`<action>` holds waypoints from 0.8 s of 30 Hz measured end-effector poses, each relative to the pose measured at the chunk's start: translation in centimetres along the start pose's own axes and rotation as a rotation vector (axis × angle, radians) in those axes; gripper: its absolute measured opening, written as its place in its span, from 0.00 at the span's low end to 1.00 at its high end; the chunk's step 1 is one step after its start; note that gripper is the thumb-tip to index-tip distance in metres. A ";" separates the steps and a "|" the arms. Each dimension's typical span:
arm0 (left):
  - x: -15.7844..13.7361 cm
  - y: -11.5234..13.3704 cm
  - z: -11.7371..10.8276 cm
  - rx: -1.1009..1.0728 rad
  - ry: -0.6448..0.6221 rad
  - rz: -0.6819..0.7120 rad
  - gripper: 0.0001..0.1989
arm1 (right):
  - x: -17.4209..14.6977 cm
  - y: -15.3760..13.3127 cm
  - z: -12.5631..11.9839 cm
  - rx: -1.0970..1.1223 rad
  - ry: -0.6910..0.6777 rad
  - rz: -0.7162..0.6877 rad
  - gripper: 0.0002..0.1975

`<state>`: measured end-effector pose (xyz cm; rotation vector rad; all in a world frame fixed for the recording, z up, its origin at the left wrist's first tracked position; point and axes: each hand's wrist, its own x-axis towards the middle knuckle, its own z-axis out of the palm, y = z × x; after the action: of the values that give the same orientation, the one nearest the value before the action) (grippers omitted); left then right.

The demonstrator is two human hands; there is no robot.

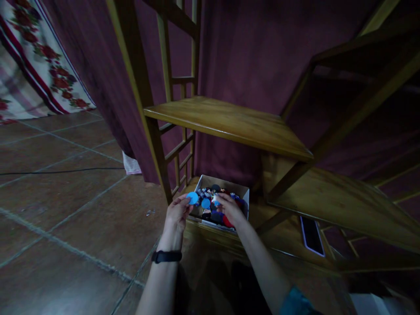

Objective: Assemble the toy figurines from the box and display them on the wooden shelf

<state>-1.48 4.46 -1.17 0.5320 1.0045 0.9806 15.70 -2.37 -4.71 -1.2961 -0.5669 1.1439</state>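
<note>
Now the left hand [176, 211] is pinching a blue disc [192, 198] at the box [243, 191]'s nine o'clock. The right hand [231, 209] is gripping a white piece [215, 199]; light pressure is probably serving best.

A blue disc [192, 198] is held in the grip of the left hand [177, 211], whose wrist is circled by a black band [166, 257]. A small white-and-blue piece [215, 200] is pinched by the right hand [231, 209] above an open box [243, 191] filled with small figures [207, 192]. The box is borne by the lower shelf [259, 214] of a wooden rack [141, 78], where a phone [311, 236] is also laid, farther right.
</note>
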 end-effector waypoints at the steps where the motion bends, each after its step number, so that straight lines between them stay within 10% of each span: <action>1: -0.1 -0.2 0.3 -0.003 -0.002 -0.012 0.08 | -0.6 -0.3 -0.6 0.154 -0.025 0.049 0.15; 10: -1.1 -2.5 2.2 0.002 -0.041 -0.007 0.08 | -2.9 -1.9 -0.9 0.616 -0.241 0.277 0.15; 24: -0.9 -3.9 2.9 0.021 -0.066 -0.006 0.09 | -2.3 -1.9 -1.4 0.419 -0.072 0.139 0.09</action>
<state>2.62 1.94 -2.35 0.5745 0.9579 0.9428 16.64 -4.80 -2.73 -0.9457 -0.2702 1.3456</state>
